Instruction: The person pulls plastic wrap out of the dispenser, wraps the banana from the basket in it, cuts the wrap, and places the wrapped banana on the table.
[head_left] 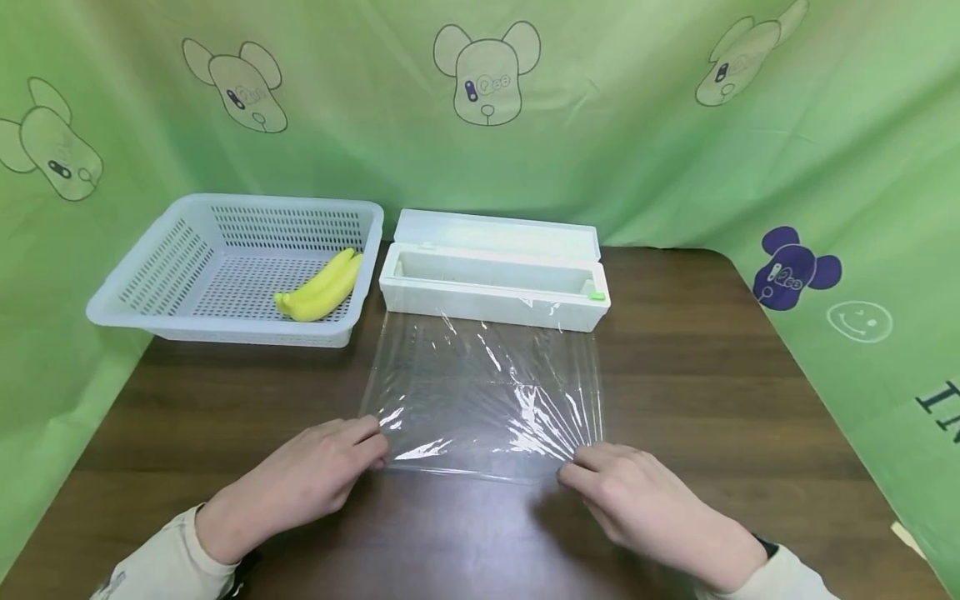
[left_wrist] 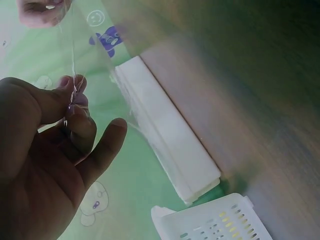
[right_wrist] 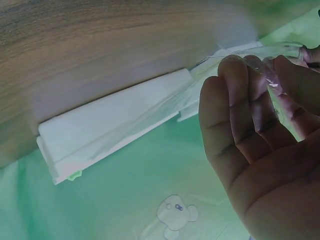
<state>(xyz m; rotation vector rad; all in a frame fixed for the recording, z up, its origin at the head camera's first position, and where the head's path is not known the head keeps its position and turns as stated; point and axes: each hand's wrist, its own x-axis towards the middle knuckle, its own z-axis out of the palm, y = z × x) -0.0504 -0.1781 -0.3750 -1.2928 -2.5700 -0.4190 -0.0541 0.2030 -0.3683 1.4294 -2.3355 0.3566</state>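
Note:
A clear sheet of plastic wrap (head_left: 480,392) stretches from a white dispenser box (head_left: 495,298) toward me, with creases fanning from its near right corner. My left hand (head_left: 315,475) pinches the near left corner between thumb and fingers; the left wrist view shows that hand (left_wrist: 65,125) with the film bunched at the fingertips. At the near right corner, my right hand (head_left: 645,504) pinches the film too, as the right wrist view of the hand (right_wrist: 270,125) confirms. The box stands with its lid (head_left: 498,233) raised at the back and a green tab (head_left: 597,296) at its right end.
Left of the box stands a white perforated basket (head_left: 225,327) with yellow bananas (head_left: 322,287) in its right part. Everything rests on a dark wooden table (head_left: 697,375). A green printed curtain (head_left: 360,92) hangs behind and along both sides.

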